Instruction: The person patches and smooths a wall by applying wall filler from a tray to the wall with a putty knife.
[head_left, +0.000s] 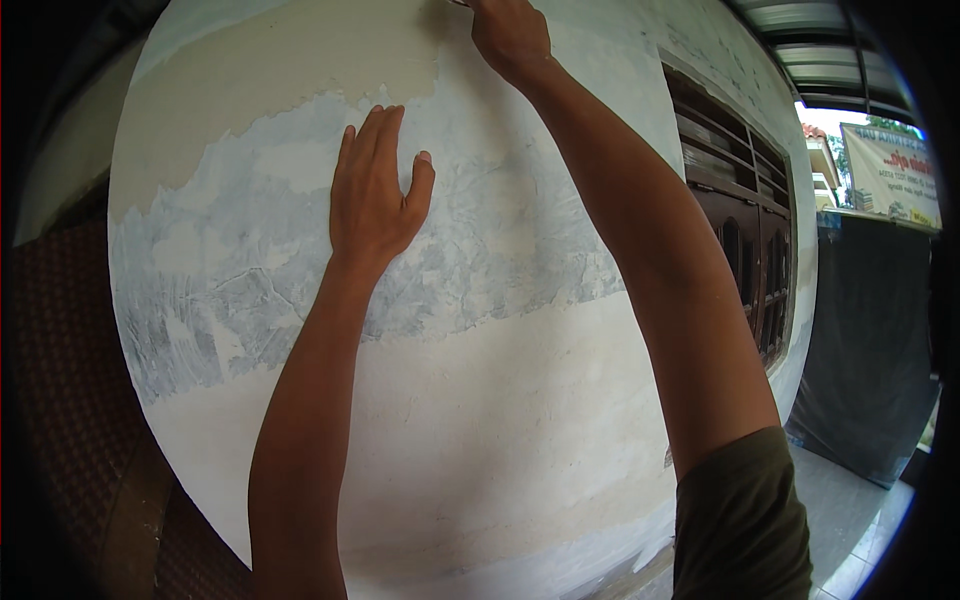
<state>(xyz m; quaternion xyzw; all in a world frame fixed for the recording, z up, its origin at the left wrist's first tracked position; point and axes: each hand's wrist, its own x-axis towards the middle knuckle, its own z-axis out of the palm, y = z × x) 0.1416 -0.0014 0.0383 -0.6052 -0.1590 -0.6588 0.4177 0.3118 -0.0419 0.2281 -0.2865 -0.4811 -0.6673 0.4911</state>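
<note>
A wall [480, 420] in front of me is patched with pale beige, grey-blue smears and off-white bands. My left hand [375, 190] lies flat against its grey-blue part, fingers stretched upward and thumb apart, holding nothing. Higher up, at the top edge of the picture, my right hand [510, 38] is closed. A small bit of something thin peeks out beside its fingers, but most of it is cut off, so its kind cannot be made out. Left of the right hand, a smooth beige layer [300, 65] ends in a ragged lower edge just above my left fingertips.
To the right, a dark wooden window [735, 190] with slats is set into the wall. Beyond it hang a black sheet [862, 340] and a printed banner [890, 175] under a metal roof [825, 50]. Brownish patterned material [60, 350] lies in shadow at left.
</note>
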